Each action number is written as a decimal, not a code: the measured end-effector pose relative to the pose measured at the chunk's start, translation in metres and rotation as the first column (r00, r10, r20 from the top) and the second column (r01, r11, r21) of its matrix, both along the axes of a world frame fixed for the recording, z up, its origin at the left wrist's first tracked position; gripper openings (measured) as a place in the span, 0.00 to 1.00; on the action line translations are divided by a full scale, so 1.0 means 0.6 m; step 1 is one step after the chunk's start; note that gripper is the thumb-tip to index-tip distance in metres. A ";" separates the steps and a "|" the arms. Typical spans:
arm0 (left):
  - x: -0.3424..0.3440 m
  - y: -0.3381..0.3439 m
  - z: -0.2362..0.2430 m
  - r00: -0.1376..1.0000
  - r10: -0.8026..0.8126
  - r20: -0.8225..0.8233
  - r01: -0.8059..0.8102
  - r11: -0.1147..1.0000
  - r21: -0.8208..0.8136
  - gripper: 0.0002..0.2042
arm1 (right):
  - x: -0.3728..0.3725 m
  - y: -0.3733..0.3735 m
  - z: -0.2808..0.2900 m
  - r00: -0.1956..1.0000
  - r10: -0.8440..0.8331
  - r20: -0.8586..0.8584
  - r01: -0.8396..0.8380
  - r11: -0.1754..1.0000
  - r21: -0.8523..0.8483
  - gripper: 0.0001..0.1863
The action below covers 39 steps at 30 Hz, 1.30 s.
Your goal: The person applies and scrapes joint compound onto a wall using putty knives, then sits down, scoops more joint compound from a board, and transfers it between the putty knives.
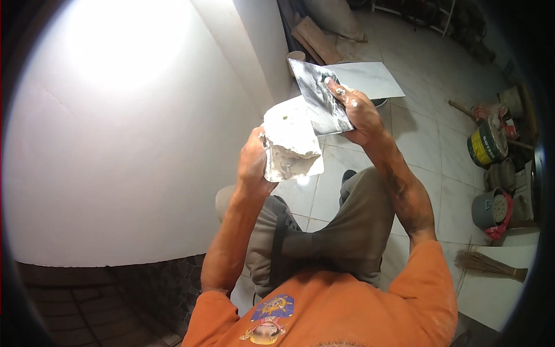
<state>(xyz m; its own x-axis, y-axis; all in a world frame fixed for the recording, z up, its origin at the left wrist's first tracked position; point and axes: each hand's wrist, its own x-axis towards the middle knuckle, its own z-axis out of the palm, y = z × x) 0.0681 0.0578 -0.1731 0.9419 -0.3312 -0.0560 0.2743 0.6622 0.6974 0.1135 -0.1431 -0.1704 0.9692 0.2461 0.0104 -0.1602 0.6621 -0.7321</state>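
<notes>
My left hand (252, 162) is closed around the side of a white, tray-like holder (298, 169) with rounded corners. A thick heap of white paste (289, 127) covers most of it. In my right hand (364, 118) is a thin, flat metal scraper (319, 98), tilted and streaked with the paste. My right thumb presses on its face, and white smears show on thumb and fingers. The scraper's lower edge is at the right side of the paste heap; whether they touch I cannot tell. Fingers under both things are hidden.
A pale wall panel (144, 185) rises close on my left, brightly lit at its top. Beyond my right hand, a light flat sheet (370, 80) rests over a dark bucket. Planks (317, 39) lean at the back. On the right stand a paint pail (487, 144), a grey bucket (484, 209) and a broom (488, 265).
</notes>
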 end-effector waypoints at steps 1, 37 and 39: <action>0.000 0.003 -0.003 1.000 0.004 -0.002 -0.004 1.000 0.004 0.17 | 0.003 0.005 -0.004 1.000 0.018 0.005 -0.018 0.998 0.053 0.15; 0.042 0.055 -0.003 0.997 0.030 0.068 -0.026 0.998 -0.057 0.18 | -0.052 0.010 -0.045 0.096 0.158 0.983 0.768 0.617 -0.174 0.26; 0.040 0.061 0.005 0.996 0.034 0.077 -0.031 0.999 -0.034 0.18 | -0.032 -0.038 -0.069 0.233 0.355 0.905 0.803 0.456 -0.385 0.25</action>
